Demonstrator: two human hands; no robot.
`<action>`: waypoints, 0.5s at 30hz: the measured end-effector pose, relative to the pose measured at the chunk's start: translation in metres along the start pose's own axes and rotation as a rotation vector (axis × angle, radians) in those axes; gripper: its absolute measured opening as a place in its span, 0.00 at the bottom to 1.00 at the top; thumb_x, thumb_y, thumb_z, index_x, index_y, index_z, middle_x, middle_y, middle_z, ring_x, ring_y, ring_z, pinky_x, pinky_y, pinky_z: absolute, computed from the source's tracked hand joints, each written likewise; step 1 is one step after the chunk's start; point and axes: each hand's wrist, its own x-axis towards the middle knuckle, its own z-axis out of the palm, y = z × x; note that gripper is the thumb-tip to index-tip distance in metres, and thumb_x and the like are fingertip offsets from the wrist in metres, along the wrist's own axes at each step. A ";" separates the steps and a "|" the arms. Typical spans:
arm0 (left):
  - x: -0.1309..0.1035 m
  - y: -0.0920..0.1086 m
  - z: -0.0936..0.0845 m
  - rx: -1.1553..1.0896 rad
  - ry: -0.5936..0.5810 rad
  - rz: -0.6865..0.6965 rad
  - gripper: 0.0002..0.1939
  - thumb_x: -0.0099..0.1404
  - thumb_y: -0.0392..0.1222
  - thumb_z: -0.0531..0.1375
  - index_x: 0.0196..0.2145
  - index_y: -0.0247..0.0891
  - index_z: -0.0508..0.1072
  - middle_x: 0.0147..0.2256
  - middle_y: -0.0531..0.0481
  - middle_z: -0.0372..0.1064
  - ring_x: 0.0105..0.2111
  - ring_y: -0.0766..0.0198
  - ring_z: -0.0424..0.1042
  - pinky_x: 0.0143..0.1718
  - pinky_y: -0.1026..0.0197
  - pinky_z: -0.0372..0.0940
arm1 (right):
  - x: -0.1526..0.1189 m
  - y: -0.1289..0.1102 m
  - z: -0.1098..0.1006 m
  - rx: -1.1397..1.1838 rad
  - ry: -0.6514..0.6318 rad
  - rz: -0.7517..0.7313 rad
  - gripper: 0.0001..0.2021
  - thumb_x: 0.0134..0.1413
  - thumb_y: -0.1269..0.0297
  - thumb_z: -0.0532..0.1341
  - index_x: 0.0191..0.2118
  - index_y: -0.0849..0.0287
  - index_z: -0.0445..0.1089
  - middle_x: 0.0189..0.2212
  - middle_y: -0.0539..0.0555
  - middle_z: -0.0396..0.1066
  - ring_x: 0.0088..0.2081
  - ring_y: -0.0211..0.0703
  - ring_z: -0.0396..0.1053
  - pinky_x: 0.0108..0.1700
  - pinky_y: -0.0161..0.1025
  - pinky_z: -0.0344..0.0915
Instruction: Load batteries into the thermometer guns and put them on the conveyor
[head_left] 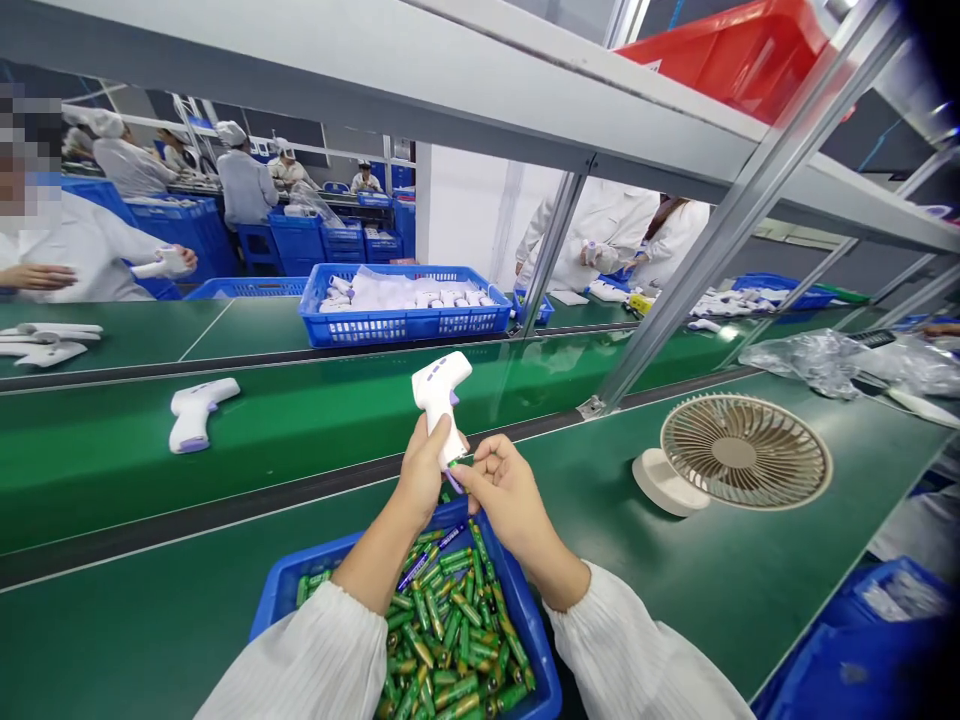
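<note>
A white, gun-shaped device (442,385) with purple buttons is held upright by its handle in my left hand (422,468), whose fingers are wrapped round it. The purple flap at the handle's bottom hangs open. My right hand (504,492) is pinched at that lower end, where a bit of green shows between the fingertips, like a battery end. Below both hands, a blue bin (541,640) holds many green batteries (450,620) and a blue pen (431,556).
Another white device (199,412) lies on the green belt (90,440) at left. A beige fan (742,452) stands at right. Beyond the belt sits a blue basket (405,325) of white devices. Metal posts (667,220) and a shelf cross above. Several people work beyond.
</note>
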 end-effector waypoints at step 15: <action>0.012 0.021 -0.018 -0.680 0.137 -0.269 0.15 0.71 0.41 0.47 0.32 0.30 0.66 0.19 0.53 0.57 0.12 0.76 0.47 0.13 0.70 0.43 | -0.021 -0.012 0.006 -1.038 -0.468 -0.721 0.07 0.62 0.65 0.58 0.31 0.58 0.67 0.25 0.49 0.70 0.27 0.39 0.67 0.31 0.36 0.58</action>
